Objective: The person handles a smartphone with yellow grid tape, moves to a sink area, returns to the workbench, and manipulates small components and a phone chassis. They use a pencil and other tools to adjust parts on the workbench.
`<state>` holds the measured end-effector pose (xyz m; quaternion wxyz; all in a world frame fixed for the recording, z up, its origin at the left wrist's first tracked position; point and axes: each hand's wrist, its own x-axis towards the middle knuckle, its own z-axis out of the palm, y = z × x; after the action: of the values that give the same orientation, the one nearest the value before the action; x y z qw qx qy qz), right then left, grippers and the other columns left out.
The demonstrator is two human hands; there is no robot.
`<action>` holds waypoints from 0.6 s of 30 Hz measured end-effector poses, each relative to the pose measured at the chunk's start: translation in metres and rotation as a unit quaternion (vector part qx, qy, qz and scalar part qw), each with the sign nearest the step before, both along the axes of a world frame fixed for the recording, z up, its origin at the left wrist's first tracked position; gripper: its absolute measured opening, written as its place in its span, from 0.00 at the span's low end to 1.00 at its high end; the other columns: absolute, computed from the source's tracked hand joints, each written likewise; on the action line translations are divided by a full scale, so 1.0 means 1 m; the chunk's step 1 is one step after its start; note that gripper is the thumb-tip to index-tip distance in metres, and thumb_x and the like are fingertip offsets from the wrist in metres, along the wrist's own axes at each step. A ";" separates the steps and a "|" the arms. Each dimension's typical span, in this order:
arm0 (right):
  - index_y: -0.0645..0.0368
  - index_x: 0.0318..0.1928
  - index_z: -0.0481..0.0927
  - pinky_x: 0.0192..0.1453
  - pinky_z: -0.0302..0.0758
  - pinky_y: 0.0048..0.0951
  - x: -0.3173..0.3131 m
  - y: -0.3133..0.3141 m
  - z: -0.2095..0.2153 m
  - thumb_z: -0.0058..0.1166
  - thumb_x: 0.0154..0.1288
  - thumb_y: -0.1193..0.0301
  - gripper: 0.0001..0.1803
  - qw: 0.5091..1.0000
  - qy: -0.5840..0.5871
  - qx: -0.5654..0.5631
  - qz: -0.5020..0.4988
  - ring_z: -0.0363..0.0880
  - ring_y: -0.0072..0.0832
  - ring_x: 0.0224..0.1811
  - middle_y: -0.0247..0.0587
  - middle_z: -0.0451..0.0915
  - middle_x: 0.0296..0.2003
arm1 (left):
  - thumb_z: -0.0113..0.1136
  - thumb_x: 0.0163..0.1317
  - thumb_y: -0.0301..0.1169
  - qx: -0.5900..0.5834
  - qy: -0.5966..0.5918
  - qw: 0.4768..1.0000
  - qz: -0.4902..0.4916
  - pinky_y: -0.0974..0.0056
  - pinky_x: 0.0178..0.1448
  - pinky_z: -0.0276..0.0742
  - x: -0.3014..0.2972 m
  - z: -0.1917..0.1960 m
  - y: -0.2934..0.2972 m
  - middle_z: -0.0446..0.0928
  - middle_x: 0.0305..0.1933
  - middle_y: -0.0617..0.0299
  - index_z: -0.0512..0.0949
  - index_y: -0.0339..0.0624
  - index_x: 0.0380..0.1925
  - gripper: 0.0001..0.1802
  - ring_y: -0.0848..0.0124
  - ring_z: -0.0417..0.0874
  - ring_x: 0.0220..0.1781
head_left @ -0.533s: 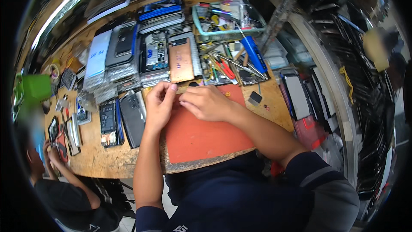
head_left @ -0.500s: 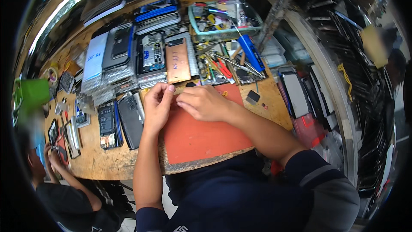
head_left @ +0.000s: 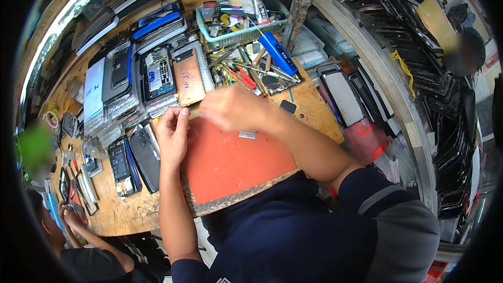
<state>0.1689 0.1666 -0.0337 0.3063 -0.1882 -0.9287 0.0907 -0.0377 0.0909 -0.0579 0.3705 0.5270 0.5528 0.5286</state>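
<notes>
My left hand [head_left: 173,137] rests on the left far corner of an orange work mat [head_left: 230,165], fingers curled and fingertips together by the mat's edge; I cannot see anything between them. My right hand [head_left: 230,107] hovers blurred over the mat's far edge, just right of the left hand, and its grip is not readable. A small silver flat part [head_left: 247,134] lies on the mat just below the right hand. Behind the hands lies a brown phone back cover [head_left: 188,77].
Opened phones and bagged parts [head_left: 157,73] fill the bench to the left. At the back stand a green basket [head_left: 237,29] of tools and a blue tool [head_left: 277,52], with red-handled tools [head_left: 245,77] in front. Phone screens [head_left: 343,94] and a red box [head_left: 369,139] sit right. Another person's hands [head_left: 68,215] work lower left.
My right hand has drawn away from the left hand, rising slightly to the right and blurring. The small silver part now shows on the mat. My left hand stays put.
</notes>
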 end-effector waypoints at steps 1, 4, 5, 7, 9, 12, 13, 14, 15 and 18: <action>0.60 0.37 0.85 0.36 0.82 0.39 0.015 0.013 0.010 0.60 0.65 0.69 0.07 0.997 0.059 0.024 -0.038 0.85 0.41 0.34 0.46 0.84 0.33 | 0.60 0.76 0.35 -0.005 0.025 1.000 0.014 0.75 0.29 0.67 -0.001 0.000 0.000 0.73 0.26 0.73 0.78 0.40 0.34 0.12 0.85 0.70 0.26; 0.63 0.42 0.85 0.35 0.78 0.26 0.061 0.034 0.038 0.60 0.73 0.71 0.07 0.902 0.330 -0.236 -0.145 0.81 0.19 0.32 0.35 0.84 0.33 | 0.60 0.76 0.35 0.018 0.027 0.999 0.006 0.74 0.29 0.65 -0.003 -0.001 0.000 0.72 0.25 0.73 0.78 0.39 0.33 0.12 0.85 0.68 0.26; 0.63 0.44 0.85 0.36 0.76 0.21 0.076 0.036 0.046 0.57 0.74 0.72 0.07 0.871 0.404 -0.242 -0.142 0.79 0.13 0.33 0.30 0.84 0.32 | 0.60 0.75 0.35 0.026 0.035 0.999 0.014 0.74 0.29 0.64 -0.004 -0.001 0.000 0.71 0.25 0.74 0.78 0.39 0.33 0.13 0.85 0.67 0.26; 0.64 0.45 0.84 0.41 0.77 0.21 0.095 0.024 0.049 0.56 0.74 0.72 0.08 0.876 0.347 -0.257 -0.215 0.79 0.15 0.35 0.32 0.84 0.36 | 0.60 0.75 0.35 0.022 0.032 0.999 0.024 0.74 0.30 0.63 -0.006 -0.001 -0.002 0.71 0.25 0.74 0.78 0.38 0.33 0.13 0.85 0.66 0.27; 0.64 0.47 0.84 0.43 0.78 0.27 0.095 -0.005 0.037 0.58 0.71 0.74 0.08 0.926 0.153 -0.261 -0.226 0.80 0.21 0.36 0.36 0.84 0.36 | 0.61 0.75 0.34 0.053 0.054 0.997 0.026 0.73 0.31 0.63 -0.006 0.001 -0.003 0.71 0.25 0.74 0.79 0.36 0.33 0.13 0.84 0.66 0.27; 0.62 0.45 0.82 0.46 0.78 0.38 0.080 -0.059 0.007 0.62 0.66 0.72 0.09 0.963 -0.016 -0.194 -0.187 0.83 0.38 0.41 0.45 0.82 0.39 | 0.62 0.74 0.33 0.062 0.065 0.996 0.022 0.71 0.31 0.63 -0.002 0.004 -0.004 0.72 0.25 0.73 0.79 0.36 0.32 0.13 0.83 0.67 0.27; 0.60 0.42 0.82 0.48 0.78 0.43 0.074 -0.074 -0.002 0.63 0.65 0.70 0.09 0.961 -0.072 -0.174 -0.200 0.82 0.45 0.44 0.47 0.81 0.40 | 0.62 0.74 0.33 0.065 0.072 0.995 0.027 0.71 0.31 0.64 0.000 0.005 -0.004 0.72 0.24 0.73 0.79 0.36 0.32 0.13 0.83 0.67 0.27; 0.60 0.42 0.81 0.49 0.77 0.44 0.071 -0.083 -0.008 0.64 0.65 0.69 0.09 0.955 -0.056 -0.193 -0.218 0.81 0.45 0.46 0.47 0.80 0.41 | 0.62 0.74 0.33 0.064 0.072 0.995 0.030 0.71 0.31 0.64 0.000 0.007 -0.005 0.72 0.24 0.73 0.79 0.36 0.32 0.13 0.83 0.67 0.27; 0.59 0.41 0.80 0.50 0.77 0.45 0.066 -0.091 -0.012 0.64 0.64 0.69 0.09 0.944 -0.049 -0.219 -0.240 0.81 0.45 0.49 0.46 0.79 0.42 | 0.62 0.74 0.33 0.049 0.068 0.996 0.035 0.71 0.31 0.64 0.000 0.008 -0.006 0.72 0.24 0.72 0.79 0.36 0.32 0.13 0.83 0.67 0.27; 0.60 0.38 0.79 0.49 0.76 0.47 0.059 -0.097 -0.013 0.65 0.64 0.69 0.10 0.937 -0.044 -0.230 -0.258 0.81 0.46 0.48 0.46 0.80 0.41 | 0.62 0.73 0.32 0.058 0.105 0.989 0.087 0.69 0.31 0.68 -0.002 0.011 -0.006 0.75 0.24 0.68 0.80 0.35 0.33 0.12 0.80 0.70 0.26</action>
<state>0.2283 0.0699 -0.0467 0.2267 -0.4907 -0.8143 0.2116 -0.0395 0.0846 -0.0474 0.2315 0.5506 0.6006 0.5315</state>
